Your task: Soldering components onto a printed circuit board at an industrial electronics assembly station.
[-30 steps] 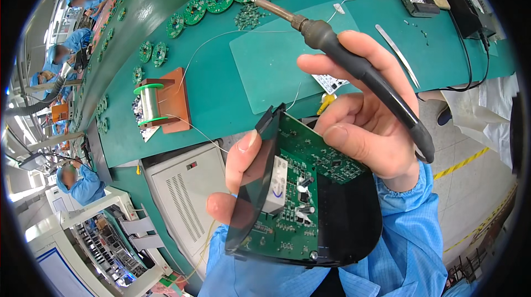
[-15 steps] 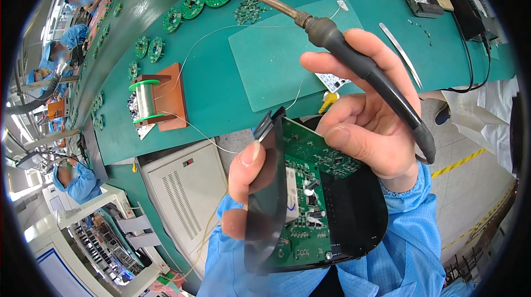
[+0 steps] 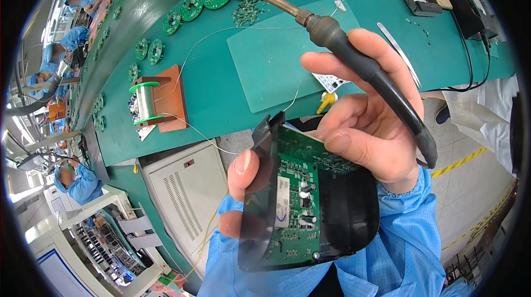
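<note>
Black housing (image 3: pixel 343 225) (green board (image 3: pixel 296 208) inside)

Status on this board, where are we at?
Done: the green board already sits in its black housing, parts populated. In hand: the left hand grips the housing edge, the right hand steadies the board while holding the soldering iron, tip raised away from it. Left: no joint is being touched now; the solder spool waits on the bench, and round boards lie there loose.
</note>
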A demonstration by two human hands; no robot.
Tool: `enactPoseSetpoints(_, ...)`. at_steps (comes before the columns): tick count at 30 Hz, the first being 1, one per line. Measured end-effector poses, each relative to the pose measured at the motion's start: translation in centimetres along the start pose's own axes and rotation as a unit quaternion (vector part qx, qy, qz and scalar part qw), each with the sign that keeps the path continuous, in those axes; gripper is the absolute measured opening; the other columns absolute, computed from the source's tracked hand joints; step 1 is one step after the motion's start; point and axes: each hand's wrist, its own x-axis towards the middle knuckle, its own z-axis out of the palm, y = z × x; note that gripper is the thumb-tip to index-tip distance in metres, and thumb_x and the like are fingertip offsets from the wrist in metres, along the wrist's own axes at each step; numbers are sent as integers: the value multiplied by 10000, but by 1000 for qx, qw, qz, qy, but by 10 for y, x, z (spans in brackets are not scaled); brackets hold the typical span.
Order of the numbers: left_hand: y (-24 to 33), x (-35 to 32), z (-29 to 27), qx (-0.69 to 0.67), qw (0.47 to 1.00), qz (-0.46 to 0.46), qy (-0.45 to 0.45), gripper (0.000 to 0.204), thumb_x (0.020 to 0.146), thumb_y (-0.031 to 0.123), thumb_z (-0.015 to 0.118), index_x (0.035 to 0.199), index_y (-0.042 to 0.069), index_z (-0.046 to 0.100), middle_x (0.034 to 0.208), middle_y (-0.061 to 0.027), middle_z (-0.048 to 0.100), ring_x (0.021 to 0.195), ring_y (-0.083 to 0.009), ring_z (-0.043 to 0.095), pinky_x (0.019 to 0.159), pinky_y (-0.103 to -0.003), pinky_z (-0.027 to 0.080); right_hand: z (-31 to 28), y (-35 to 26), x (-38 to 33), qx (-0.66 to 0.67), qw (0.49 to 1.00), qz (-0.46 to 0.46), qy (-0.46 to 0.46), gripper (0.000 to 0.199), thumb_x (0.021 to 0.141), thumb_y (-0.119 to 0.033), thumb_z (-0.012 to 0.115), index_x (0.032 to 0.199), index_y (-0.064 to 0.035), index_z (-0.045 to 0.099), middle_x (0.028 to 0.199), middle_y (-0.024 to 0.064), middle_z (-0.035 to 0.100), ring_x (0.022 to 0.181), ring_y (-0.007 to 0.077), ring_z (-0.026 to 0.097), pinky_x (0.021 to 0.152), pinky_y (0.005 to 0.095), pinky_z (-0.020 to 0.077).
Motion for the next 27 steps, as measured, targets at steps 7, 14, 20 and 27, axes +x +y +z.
enactPoseSetpoints(7,-4,8,-19,-1,964,-17,-265,758,762,547,578,1193,-69,480,1076,-211,595,982,-218,561,878,-302,418,6,-4,0,-4,1000,4,-8,904,574,76,710,1359,-4,270,1204,293,500,712,194,657,641,256,554)
enactPoseSetpoints(14,-16,18,-23,-39,943,128,-305,748,740,566,615,1132,-66,528,1075,-208,593,954,-194,564,874,-292,419,4,-6,-1,-17,1000,3,4,897,569,96,685,1357,-9,271,1207,288,499,715,197,657,655,266,559)
enactPoseSetpoints(20,-6,11,-18,11,981,8,-194,629,779,456,576,1176,-24,491,1128,-137,572,923,-112,534,818,-249,428,2,-1,-2,-19,1000,-8,-1,882,590,75,697,1357,-3,270,1203,297,499,695,187,649,625,251,545)
enactPoseSetpoints(27,13,5,-15,-67,997,15,-33,581,823,447,519,1201,9,468,1189,-167,530,1031,-179,516,899,-312,414,2,2,-2,-25,1000,-11,-5,860,615,51,711,1355,9,275,1200,301,499,687,174,643,619,234,536)
